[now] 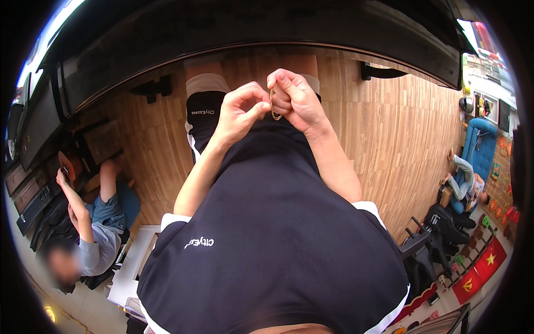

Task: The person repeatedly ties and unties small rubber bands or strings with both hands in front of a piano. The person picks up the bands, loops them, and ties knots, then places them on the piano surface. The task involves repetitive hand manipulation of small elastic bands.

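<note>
A thin golden-brown strand (pixel 275 116), bent into a small loop, is held up over my lap; whether it is wire, string or cord cannot be made out. My left hand (pixel 240 113) is closed, thumb and forefinger pinching the loop from its left side. Beside it, my right hand (pixel 300 104) is also closed, with the loop's upper part against its thumb and fingers and the other fingers curled. Below both hands are my dark shorts (pixel 203 111) with white trim.
A long glossy black piece of furniture (pixel 250 28) spans the far side, just beyond my knees. To the left, a seated person (pixel 103 228) holds a guitar (pixel 70 166). Another person (pixel 467 181) is on a blue sofa (pixel 479 139) at right. Wooden flooring (pixel 389 150) lies beneath.
</note>
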The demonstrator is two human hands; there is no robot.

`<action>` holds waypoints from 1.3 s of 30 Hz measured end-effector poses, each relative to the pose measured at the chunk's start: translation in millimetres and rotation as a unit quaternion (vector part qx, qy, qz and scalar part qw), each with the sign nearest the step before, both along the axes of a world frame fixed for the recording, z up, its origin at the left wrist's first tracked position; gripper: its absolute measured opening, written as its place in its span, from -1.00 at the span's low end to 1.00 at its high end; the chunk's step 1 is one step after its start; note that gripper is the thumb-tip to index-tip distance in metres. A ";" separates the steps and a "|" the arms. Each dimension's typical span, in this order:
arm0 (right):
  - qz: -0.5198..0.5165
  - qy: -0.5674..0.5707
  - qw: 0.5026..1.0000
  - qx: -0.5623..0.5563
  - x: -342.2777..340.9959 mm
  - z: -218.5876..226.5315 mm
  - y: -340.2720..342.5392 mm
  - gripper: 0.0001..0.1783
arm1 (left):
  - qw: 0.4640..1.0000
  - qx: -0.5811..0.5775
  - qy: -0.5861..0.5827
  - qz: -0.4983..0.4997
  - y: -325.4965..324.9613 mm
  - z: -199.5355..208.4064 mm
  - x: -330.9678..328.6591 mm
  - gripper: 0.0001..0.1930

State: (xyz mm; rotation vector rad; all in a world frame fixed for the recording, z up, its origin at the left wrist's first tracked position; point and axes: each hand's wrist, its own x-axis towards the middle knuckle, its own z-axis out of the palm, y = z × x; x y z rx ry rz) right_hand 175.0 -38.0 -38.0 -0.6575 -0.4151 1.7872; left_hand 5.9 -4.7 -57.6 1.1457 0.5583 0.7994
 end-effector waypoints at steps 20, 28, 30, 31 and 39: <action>-0.113 -0.158 0.981 0.005 -5.6 11.6 -0.1 -0.57 | 0.980 0.078 0.154 0.101 3.3 2.4 0.7 -0.84; -0.063 -0.112 0.992 0.001 -2.5 12.9 0.8 -0.53 | 0.988 -0.140 -0.037 -0.045 4.1 16.8 -3.7 -0.83; -0.071 -0.165 0.984 0.010 -7.7 12.0 -0.1 -0.55 | 0.992 -0.120 -0.026 -0.037 3.0 14.6 -6.9 -0.84; -0.059 -0.153 0.986 0.020 -4.5 7.2 -0.9 -0.59 | 0.994 -0.107 -0.022 -0.028 3.9 13.3 -8.6 -0.84; -0.032 -0.235 0.970 0.059 5.9 19.1 -8.9 -0.66 | 0.966 0.216 0.101 0.098 33.1 127.3 -21.2 -0.78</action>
